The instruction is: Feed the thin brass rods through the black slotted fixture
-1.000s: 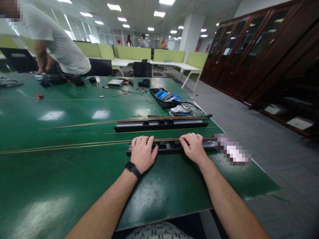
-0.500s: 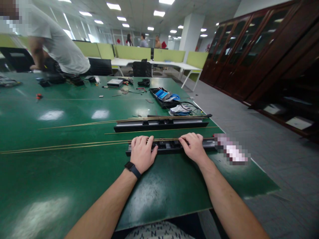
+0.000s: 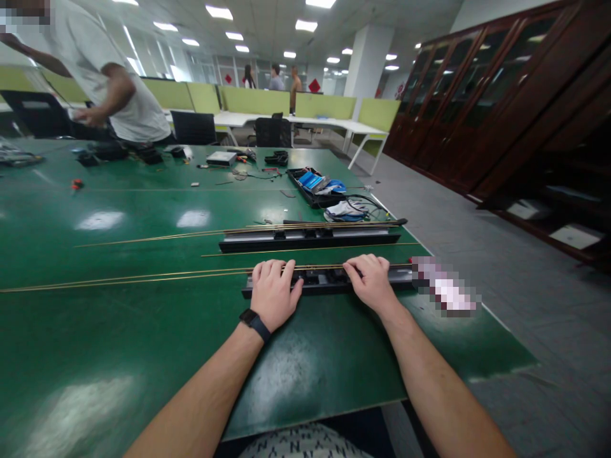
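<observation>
A long black rail (image 3: 324, 290) with a grey channel lies crosswise on the table in front of me. Thin brass-coloured rods (image 3: 143, 277) run along its far edge and stretch far out to the left. My left hand (image 3: 274, 287) grips the rail's left part, fingers bent over the rods and far edge, thumb on the near side. Farther right, my right hand (image 3: 370, 280) pinches a rod at the rail's far edge between thumb and fingers; its other fingers are curled. The rail's parts beneath both hands are hidden.
A second black rail (image 3: 310, 241) with more rods lies beyond, a single rod (image 3: 248, 252) between. Behind are gloves (image 3: 346, 210) and a black tray (image 3: 305, 191) with blue items. A blurred-out object (image 3: 443, 289) lies right. Across the table a person (image 3: 114, 83) stands.
My hands, the rail and the rods stay in place. Across the table, the person has straightened somewhat and raised their arms.
</observation>
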`<state>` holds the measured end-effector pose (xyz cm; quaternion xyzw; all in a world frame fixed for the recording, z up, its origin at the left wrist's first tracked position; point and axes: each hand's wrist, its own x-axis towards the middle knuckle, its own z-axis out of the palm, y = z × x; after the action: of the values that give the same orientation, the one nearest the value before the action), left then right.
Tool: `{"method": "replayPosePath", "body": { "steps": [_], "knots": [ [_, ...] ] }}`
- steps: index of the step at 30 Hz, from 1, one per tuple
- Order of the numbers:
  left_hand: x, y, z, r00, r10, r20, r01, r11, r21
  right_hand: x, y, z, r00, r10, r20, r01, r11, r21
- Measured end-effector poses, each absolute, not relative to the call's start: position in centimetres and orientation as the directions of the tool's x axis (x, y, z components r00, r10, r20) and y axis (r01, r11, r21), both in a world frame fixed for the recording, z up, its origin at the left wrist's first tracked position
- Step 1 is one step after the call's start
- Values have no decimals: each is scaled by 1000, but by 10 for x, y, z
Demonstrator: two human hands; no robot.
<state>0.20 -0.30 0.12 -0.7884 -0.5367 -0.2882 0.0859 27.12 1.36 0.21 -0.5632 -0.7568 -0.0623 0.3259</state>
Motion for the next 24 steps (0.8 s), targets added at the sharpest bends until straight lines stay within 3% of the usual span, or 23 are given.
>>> {"method": "replayPosePath", "body": {
  "steps": [24],
  "knots": [
    [2, -3, 2, 262, 792, 551, 899, -408, 159, 273, 16, -2, -134, 815, 564, 901, 337, -273]
  ]
}}
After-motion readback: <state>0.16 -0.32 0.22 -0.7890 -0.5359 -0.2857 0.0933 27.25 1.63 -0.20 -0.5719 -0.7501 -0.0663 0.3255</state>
